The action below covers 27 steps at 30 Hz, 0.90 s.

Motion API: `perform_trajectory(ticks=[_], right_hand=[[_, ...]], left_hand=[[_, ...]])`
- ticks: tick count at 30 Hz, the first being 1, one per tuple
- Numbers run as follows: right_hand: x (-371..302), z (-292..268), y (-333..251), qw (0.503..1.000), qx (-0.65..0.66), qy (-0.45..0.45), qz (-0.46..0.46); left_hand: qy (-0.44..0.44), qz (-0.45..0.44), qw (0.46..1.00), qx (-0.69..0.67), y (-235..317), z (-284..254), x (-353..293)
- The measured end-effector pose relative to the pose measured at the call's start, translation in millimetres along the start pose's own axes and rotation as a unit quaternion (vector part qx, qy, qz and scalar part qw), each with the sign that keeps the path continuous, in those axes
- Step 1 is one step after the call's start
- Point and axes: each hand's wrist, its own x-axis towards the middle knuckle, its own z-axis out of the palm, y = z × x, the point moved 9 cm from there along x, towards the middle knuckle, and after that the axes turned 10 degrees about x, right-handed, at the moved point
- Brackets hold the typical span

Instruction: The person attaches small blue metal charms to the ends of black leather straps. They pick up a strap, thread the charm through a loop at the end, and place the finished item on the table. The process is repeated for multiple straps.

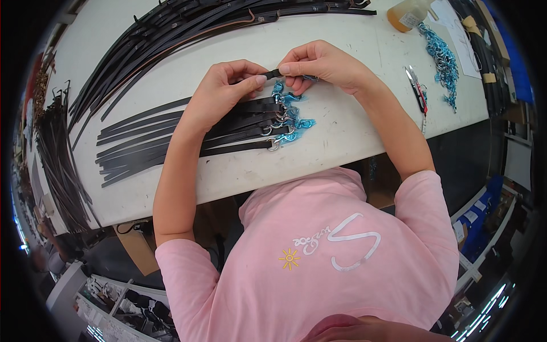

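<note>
Pink T-shirt [307,251] nearest, its wearer working at a white table [336,148]. Left hand [228,85] and right hand [319,61] sit close together, each pinching a short stretch of black strap [273,74] between thumb and fingers, toward the table's far side. Just below, more black straps [250,107] lie in a row, with metal D-rings [274,146] and blue plastic wrapping [293,122] at their right ends. Off right, I see a bottle of amber liquid [407,15].
</note>
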Motion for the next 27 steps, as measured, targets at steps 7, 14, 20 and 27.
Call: perform_trajectory(ticks=[7,14,20,27], right_hand=[[3.4,-1.1,3.8,1.000,-0.008,0.006,-0.009],[3.1,-2.0,2.8,1.000,-0.023,0.015,-0.011],[4.2,-1.6,2.6,1.000,-0.017,0.012,-0.018],[5.3,-2.4,2.1,0.999,-0.011,0.016,-0.029]], left_hand=[[0.015,0.011,1.000,-0.014,2.2,1.4,0.7],[0.024,-0.001,1.000,-0.003,0.2,-1.0,1.2],[0.025,0.005,1.000,-0.010,-2.5,-1.1,2.1],[0.032,-0.002,0.999,0.002,-2.0,-2.7,2.0]])
